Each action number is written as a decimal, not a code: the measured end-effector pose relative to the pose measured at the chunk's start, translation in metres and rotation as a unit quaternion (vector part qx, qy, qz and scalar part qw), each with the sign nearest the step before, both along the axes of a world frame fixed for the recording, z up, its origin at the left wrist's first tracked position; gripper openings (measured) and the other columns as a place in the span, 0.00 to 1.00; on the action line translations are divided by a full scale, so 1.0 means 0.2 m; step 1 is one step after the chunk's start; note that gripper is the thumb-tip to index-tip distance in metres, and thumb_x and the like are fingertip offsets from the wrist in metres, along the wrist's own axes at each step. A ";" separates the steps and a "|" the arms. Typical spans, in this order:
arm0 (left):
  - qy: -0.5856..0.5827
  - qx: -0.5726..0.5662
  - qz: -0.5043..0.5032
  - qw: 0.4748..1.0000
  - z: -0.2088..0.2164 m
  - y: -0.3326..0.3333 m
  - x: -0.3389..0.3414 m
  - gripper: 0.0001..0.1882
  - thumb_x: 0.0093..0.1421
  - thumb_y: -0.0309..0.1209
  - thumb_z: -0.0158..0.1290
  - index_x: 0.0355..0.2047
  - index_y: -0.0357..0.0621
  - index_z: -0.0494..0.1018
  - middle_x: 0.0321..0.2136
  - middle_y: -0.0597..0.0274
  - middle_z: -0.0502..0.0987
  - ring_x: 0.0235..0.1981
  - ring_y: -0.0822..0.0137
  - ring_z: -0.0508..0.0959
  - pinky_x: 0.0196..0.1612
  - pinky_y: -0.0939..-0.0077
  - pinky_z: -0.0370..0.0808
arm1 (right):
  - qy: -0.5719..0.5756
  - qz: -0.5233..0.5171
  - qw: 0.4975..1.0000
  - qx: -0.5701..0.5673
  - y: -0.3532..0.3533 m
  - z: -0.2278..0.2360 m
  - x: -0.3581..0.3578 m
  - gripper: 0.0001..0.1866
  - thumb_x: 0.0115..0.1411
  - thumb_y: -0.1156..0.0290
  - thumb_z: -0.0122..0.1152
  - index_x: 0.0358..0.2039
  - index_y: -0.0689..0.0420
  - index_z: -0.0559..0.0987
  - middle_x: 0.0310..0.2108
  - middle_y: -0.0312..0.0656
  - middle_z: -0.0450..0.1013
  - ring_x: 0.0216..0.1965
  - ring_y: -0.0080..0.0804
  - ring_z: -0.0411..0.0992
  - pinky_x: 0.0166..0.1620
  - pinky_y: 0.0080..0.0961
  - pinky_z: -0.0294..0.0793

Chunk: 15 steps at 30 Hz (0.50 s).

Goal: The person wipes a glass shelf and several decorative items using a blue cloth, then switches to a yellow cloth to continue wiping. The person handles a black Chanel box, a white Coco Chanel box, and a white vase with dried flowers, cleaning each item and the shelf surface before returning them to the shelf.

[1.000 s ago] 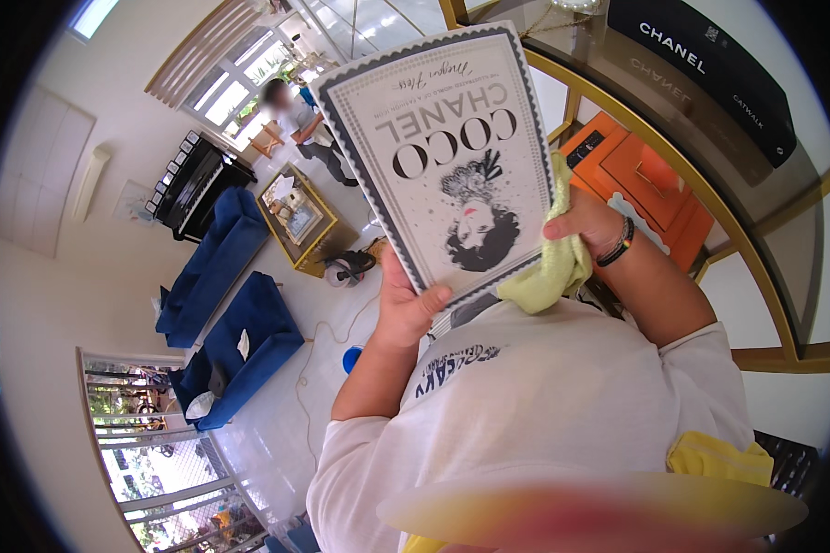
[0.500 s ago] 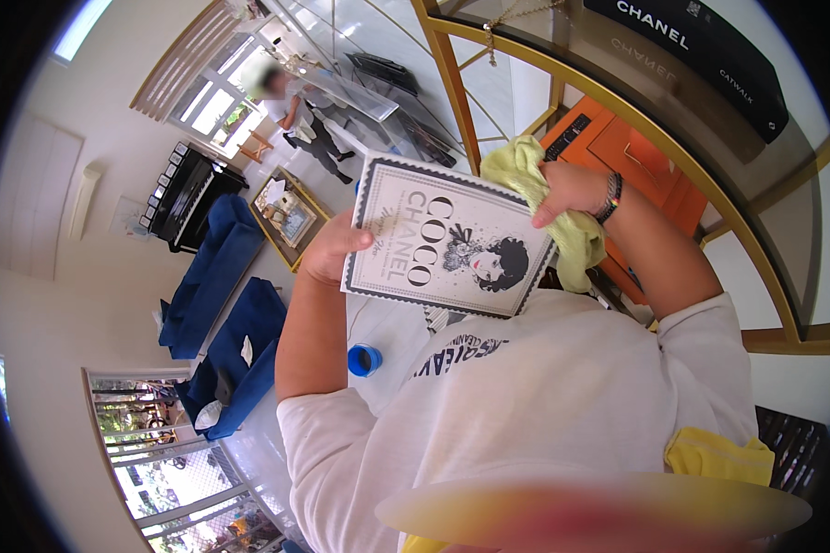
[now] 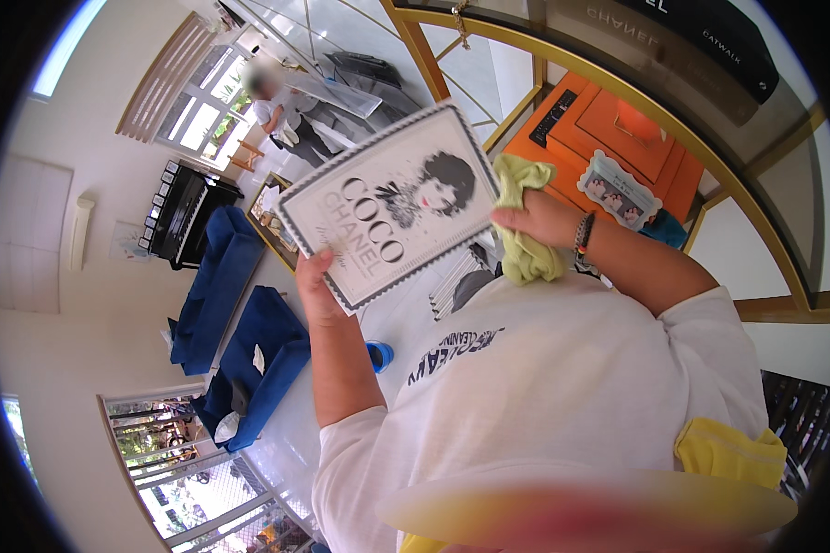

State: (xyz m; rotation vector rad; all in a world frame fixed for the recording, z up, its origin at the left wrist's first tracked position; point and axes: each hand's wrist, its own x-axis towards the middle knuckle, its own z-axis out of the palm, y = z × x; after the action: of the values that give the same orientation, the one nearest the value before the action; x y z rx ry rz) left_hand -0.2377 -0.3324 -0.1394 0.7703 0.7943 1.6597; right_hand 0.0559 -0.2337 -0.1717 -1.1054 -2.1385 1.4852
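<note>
A white book (image 3: 349,164) with a dark patterned border and a black-and-white drawing of a head on its cover is held up before my chest, tilted. My left hand (image 3: 319,293) grips its lower left corner, thumb on the cover. A crumpled yellow-green cloth (image 3: 531,264) is bunched in my right hand (image 3: 546,221), which is closed and presses the cloth against the book's right edge. Part of the right-hand fingers is hidden by the cloth.
A gold-framed glass shelf (image 3: 563,53) curves close on the right, bearing a black book (image 3: 710,41). Behind it are orange boxes (image 3: 609,111) and a scalloped photo frame (image 3: 621,191). Blue sofas (image 3: 214,276), a black piano (image 3: 186,217), a blue bucket (image 3: 379,356) and another person (image 3: 281,120) are farther off.
The book has turned counter-clockwise, its right side swinging upward. My left hand has moved down to its lower corner, and the cloth has shifted slightly left. The scalloped frame has come into view.
</note>
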 end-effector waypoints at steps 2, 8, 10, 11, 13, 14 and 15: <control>0.000 0.022 0.037 0.999 0.03 0.01 -0.01 0.34 0.44 0.30 0.51 0.52 0.29 0.56 0.46 0.45 0.67 0.44 0.51 0.72 0.45 0.59 0.72 | -0.139 0.086 0.986 0.037 -0.01 0.14 0.03 0.30 0.53 0.46 0.53 0.40 0.64 0.71 0.37 0.51 0.72 0.41 0.40 0.70 0.46 0.28 0.67; 0.018 0.059 0.066 0.996 0.13 0.02 0.11 0.35 0.43 0.29 0.54 0.52 0.31 0.56 0.45 0.47 0.67 0.44 0.54 0.71 0.45 0.60 0.72 | -0.065 -0.072 0.911 0.401 -0.06 0.50 0.04 0.32 0.49 0.51 0.60 0.48 0.62 0.67 0.38 0.50 0.67 0.38 0.46 0.69 0.44 0.33 0.68; 0.035 0.078 0.065 0.994 0.15 0.02 0.21 0.33 0.45 0.29 0.52 0.51 0.31 0.56 0.45 0.45 0.67 0.44 0.51 0.71 0.43 0.55 0.72 | 0.031 -0.128 0.852 0.507 -0.01 0.52 -0.10 0.31 0.50 0.56 0.59 0.50 0.61 0.65 0.36 0.47 0.65 0.38 0.45 0.67 0.44 0.32 0.67; 0.039 0.080 0.053 0.995 0.16 0.02 0.26 0.32 0.45 0.28 0.52 0.51 0.33 0.57 0.44 0.47 0.68 0.44 0.54 0.71 0.45 0.58 0.72 | 0.052 -0.134 0.845 0.516 0.02 0.50 -0.21 0.30 0.51 0.58 0.58 0.51 0.61 0.64 0.35 0.46 0.65 0.37 0.44 0.67 0.44 0.31 0.67; 0.105 0.070 0.092 0.988 0.16 0.00 0.35 0.32 0.44 0.28 0.52 0.51 0.35 0.57 0.44 0.48 0.68 0.44 0.55 0.72 0.46 0.60 0.72 | 0.079 -0.120 0.832 0.536 0.01 0.46 -0.30 0.29 0.51 0.60 0.58 0.51 0.60 0.64 0.34 0.45 0.65 0.36 0.42 0.66 0.43 0.31 0.67; 0.128 0.083 0.102 0.983 0.17 0.00 0.37 0.32 0.44 0.28 0.52 0.51 0.35 0.58 0.44 0.49 0.68 0.44 0.56 0.72 0.46 0.61 0.71 | 0.083 -0.100 0.826 0.549 -0.02 0.42 -0.33 0.29 0.51 0.60 0.58 0.51 0.59 0.65 0.33 0.44 0.65 0.35 0.41 0.67 0.42 0.32 0.66; 0.100 0.068 0.083 0.989 0.18 0.00 0.36 0.31 0.44 0.27 0.49 0.52 0.35 0.57 0.44 0.49 0.68 0.45 0.56 0.71 0.48 0.62 0.70 | 0.072 -0.068 0.827 0.553 -0.04 0.39 -0.35 0.28 0.50 0.60 0.58 0.50 0.59 0.65 0.32 0.43 0.66 0.34 0.39 0.68 0.41 0.33 0.66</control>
State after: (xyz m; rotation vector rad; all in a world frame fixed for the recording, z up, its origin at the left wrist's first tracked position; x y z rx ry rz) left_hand -0.1648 -0.3321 -0.1034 1.0005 0.9140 1.8190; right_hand -0.0133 -0.2427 -0.0931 -0.6132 -2.1622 0.0831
